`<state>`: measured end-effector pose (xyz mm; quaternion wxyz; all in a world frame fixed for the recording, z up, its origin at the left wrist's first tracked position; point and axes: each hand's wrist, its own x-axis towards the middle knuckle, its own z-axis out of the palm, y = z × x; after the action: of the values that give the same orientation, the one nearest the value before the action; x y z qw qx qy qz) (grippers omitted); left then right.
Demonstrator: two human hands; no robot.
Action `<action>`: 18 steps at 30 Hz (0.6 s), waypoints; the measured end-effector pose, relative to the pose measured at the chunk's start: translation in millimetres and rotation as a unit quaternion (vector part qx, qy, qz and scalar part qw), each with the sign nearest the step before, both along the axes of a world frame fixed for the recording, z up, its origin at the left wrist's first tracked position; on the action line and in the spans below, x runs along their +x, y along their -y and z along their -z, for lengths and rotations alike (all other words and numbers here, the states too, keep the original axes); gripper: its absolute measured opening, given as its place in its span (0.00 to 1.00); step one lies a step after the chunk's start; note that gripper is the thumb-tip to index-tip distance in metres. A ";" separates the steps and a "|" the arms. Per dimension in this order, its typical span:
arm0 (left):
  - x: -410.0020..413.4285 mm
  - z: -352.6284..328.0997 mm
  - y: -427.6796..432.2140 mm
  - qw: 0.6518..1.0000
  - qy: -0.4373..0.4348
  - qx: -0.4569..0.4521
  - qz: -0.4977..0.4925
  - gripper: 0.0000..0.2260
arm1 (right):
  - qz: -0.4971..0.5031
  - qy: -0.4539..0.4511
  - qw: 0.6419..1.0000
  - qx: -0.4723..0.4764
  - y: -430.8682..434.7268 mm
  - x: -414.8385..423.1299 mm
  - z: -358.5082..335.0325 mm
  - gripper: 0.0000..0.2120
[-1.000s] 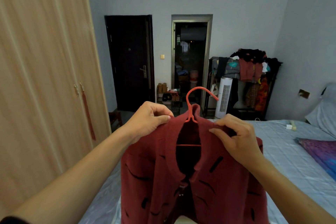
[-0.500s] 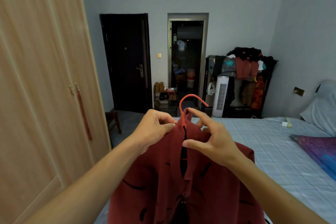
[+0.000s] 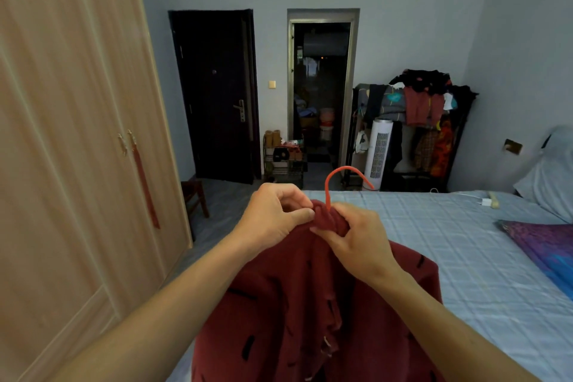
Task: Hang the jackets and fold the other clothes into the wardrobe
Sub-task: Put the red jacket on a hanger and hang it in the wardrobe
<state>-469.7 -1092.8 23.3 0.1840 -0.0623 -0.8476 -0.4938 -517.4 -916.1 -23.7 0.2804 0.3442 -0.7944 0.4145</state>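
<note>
A dark red jacket (image 3: 297, 313) with black dash marks hangs on an orange hanger (image 3: 342, 172) held in front of me, above the bed's near edge. Only the hanger's hook shows above the collar; the rest is hidden inside the jacket. My left hand (image 3: 276, 215) pinches the collar on the left of the hook. My right hand (image 3: 356, 239) pinches the collar on the right, the two hands almost touching. The jacket's front is drawn shut. The wooden wardrobe (image 3: 77, 133) stands on my left with its doors shut.
A bed (image 3: 459, 257) with a pale blue checked sheet fills the right side, with a purple cloth (image 3: 545, 245) and a pillow (image 3: 548, 170) on it. A laden clothes rack (image 3: 431, 115), a white tower fan (image 3: 377, 153), a dark door, an open doorway and a small stool (image 3: 195, 197) stand beyond.
My hands have come together at the collar, closing the jacket's open front around the hanger's neck. The view has shifted slightly right and down.
</note>
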 end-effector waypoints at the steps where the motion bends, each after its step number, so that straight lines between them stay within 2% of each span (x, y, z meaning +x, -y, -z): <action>1: 0.9 0.1 7.0 1.000 -0.006 -0.027 0.006 0.05 | 0.002 0.001 1.000 -0.005 -0.7 -0.9 -0.5 0.10; 4: 7.4 1.3 39.3 0.993 -0.024 -0.112 -0.012 0.05 | 0.007 0.001 1.000 -0.021 -5.2 -6.9 -3.3 0.09; 7: 16.4 5.6 74.6 0.989 0.004 -0.149 -0.026 0.05 | 0.005 -0.008 0.999 -0.046 -10.1 -15.1 -7.0 0.09; 11: 28.8 7.4 106.1 0.989 0.055 -0.139 0.000 0.07 | -0.001 0.002 0.997 -0.071 -12.1 -24.8 -11.3 0.11; 18: 36.3 12.8 125.3 0.994 0.038 -0.097 0.039 0.05 | -0.002 0.012 0.996 -0.090 -12.8 -32.2 -12.0 0.11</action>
<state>-433.4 -1218.0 10.4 0.1253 -0.0939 -0.8949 -0.4178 -549.6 -903.2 -11.7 0.2996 0.3145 -0.7566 0.4887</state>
